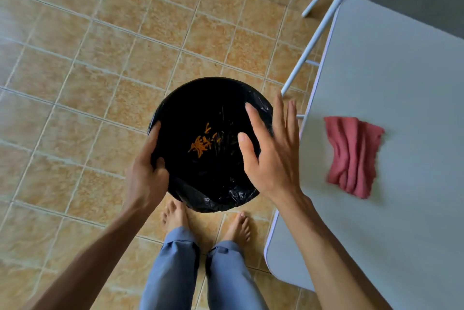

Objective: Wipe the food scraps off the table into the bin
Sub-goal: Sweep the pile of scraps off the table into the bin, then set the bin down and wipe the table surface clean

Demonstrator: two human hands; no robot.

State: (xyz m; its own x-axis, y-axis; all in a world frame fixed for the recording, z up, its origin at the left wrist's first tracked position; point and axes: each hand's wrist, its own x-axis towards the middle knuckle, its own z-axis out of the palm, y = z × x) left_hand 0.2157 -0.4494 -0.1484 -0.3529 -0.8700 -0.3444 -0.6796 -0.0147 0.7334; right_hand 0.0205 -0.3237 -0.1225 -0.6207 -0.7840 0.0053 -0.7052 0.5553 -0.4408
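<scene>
Your left hand [148, 171] is closed on the near-left rim of the bin [175, 99], thumb inside the rim and fingers wrapped over the black liner on the outside. The bin is round, lined with a black bag [221, 199], and sits low over the tiled floor [75, 58], just left of the counter [401, 71]. From this view you cannot tell whether it rests on the floor or is held slightly above it.

Your right hand [273, 149] is spread flat, fingers extended and apart, gripping nothing. It hovers over the right side of the bin opening, between the bin and the near-left edge of the counter. Whether it touches the liner is not clear.

The food scraps [200, 145] are in the bin: a small cluster of orange strips lies near the middle of the bottom, with a few loose pieces just beyond and right of it.

A red cloth [351, 156] lies crumpled on the counter, near its left edge, well apart from both hands. The counter surface around the cloth is pale grey; the cloth's outline is slightly blurred.

White metal legs [324, 21] of a frame stand at the far-left side of the counter.

Your bare feet [175, 214] stand on the tiles just near of the bin, one partly under its near rim, with blue trousers [226, 274] covering your legs.
</scene>
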